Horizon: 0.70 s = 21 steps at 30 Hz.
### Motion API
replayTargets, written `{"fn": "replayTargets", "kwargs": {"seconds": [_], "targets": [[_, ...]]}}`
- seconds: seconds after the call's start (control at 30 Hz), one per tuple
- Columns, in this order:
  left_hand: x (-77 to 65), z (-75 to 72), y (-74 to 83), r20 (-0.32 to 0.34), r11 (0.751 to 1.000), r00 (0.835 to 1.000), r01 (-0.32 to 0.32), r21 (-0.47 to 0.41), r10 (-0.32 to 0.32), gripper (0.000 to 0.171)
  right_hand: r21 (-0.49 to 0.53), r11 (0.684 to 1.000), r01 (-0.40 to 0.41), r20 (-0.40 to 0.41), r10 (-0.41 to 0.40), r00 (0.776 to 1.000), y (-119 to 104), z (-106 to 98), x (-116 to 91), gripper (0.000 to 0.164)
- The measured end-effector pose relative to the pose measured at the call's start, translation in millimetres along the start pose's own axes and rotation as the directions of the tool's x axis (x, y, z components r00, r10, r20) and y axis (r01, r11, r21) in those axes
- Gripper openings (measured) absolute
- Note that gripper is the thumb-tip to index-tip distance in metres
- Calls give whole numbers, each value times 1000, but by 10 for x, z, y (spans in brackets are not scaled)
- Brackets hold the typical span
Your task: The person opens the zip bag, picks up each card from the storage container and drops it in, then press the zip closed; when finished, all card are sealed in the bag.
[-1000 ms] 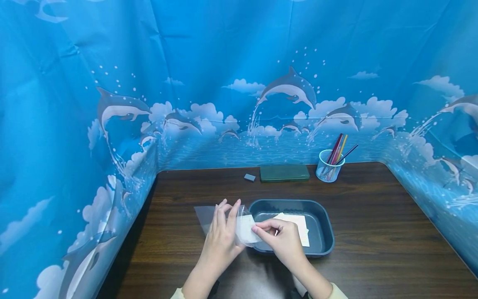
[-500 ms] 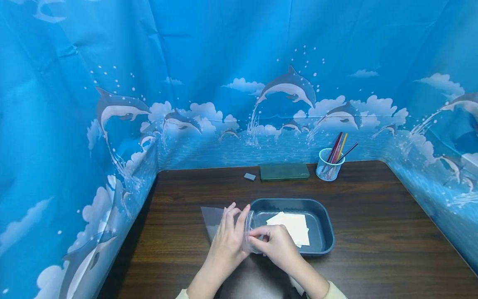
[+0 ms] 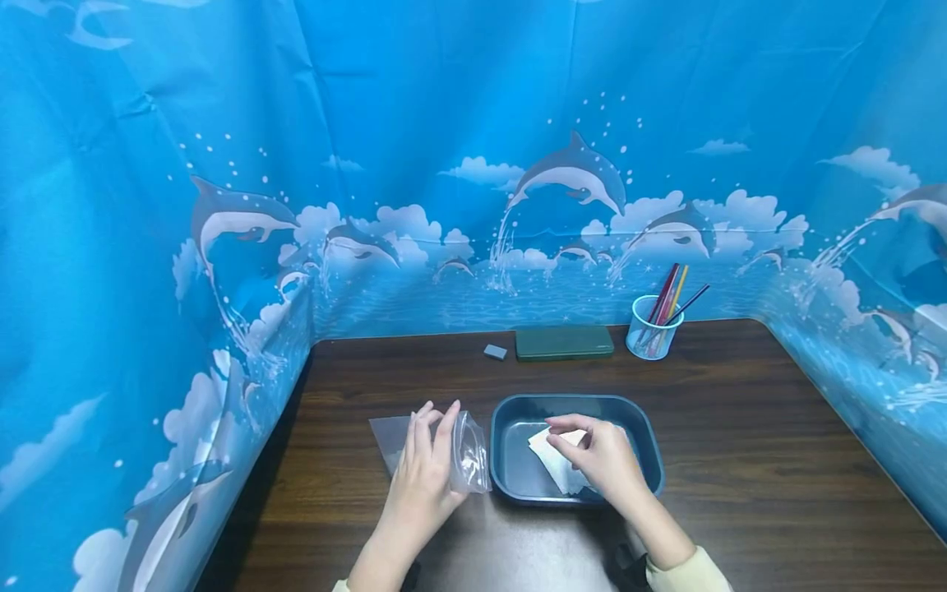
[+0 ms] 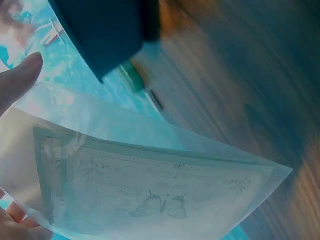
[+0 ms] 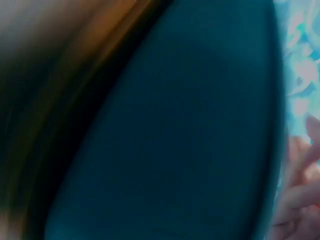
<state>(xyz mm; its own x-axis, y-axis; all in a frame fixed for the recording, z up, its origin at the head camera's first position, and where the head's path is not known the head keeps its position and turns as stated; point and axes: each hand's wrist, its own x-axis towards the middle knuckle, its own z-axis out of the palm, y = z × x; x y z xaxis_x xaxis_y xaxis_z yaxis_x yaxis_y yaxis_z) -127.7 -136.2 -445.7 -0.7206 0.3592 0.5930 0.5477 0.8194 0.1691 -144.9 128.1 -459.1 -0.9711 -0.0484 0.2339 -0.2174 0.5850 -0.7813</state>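
My left hand (image 3: pixel 425 469) holds a clear plastic bag (image 3: pixel 469 454), its mouth spread towards the tray. Inside the bag, in the left wrist view, is a pale paper sheet (image 4: pixel 160 185) with a butterfly print and a patterned border. My right hand (image 3: pixel 605 459) is over the dark blue tray (image 3: pixel 510 470), thumb and forefinger slightly apart with nothing visible between them. Below those fingertips, cream-white paper sheets (image 3: pixel 551 462) lie overlapping in the tray, partly hidden by the hand. The right wrist view shows mostly the blurred tray wall (image 5: pixel 190 125).
Behind the tray lie a small grey-blue eraser-like block (image 3: pixel 495 352) and a flat green case (image 3: pixel 565 343). A light blue mesh cup (image 3: pixel 649 333) with several pencils stands at the back right. A dolphin-print curtain (image 3: pixel 414 148) surrounds the dark wooden table (image 3: pixel 755 460).
The white sheet in my right hand's fingers went into the bag. My right hand then drew back right, over the sheets in the tray. My left hand shifted left with the bag.
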Motion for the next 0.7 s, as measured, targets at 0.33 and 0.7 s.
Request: {"fn": "replayTargets", "kwargs": {"seconds": [0.33,0.7], "targets": [[-97,-59,-172,0,999,999,51,9,-51,125,-470,883,13,159,70,985,456,-124,22,59],[-103,-71,-161,12,997,997,80,10,-80,122,-488,873,17,262,128,956,554,-104,76,64]]}}
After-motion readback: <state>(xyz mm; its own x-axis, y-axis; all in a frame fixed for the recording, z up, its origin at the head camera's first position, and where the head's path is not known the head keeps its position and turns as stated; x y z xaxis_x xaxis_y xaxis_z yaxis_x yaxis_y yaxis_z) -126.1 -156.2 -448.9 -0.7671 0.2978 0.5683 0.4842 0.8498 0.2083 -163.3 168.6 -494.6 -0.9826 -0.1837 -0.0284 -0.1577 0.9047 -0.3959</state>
